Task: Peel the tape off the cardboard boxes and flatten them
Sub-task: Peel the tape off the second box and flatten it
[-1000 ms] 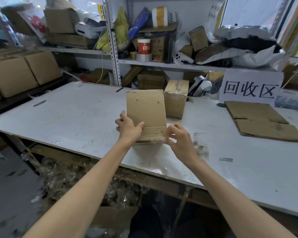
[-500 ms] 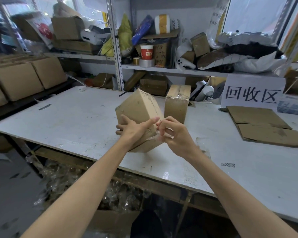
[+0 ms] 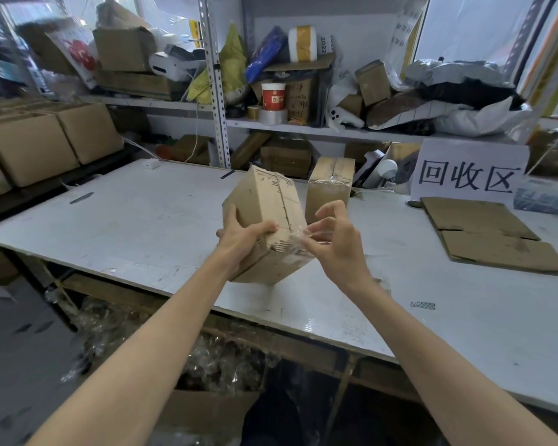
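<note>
L hand (image 3: 239, 239) grips 1 box (image 3: 264, 201), tilted, off the table (image 3: 126, 226), above its front edge. R hand (image 3: 332, 243) pinches clear tape (image 3: 303, 235) at the near corner. Most room lies L. I count 2 boxes: 2nd box (image 3: 327, 191) stands just behind. Flat cardboard (image 3: 484, 233) at R, approx 2 sheets

A tilted brown box (image 3: 264, 204) is hovering above the desk (image 3: 142, 220), clear tape (image 3: 303, 237) curling off its near corner; another taped box (image 3: 327, 194) is standing behind.

Ahead of me a white table (image 3: 142, 226) has a paper sign (image 3: 467, 170) with three large black characters standing at its far right. The shelf (image 3: 303, 130) behind holds a red cup (image 3: 273, 96), a pale tape roll (image 3: 272, 116) right below it, and a yellow bag (image 3: 231, 62) nearby.
</note>
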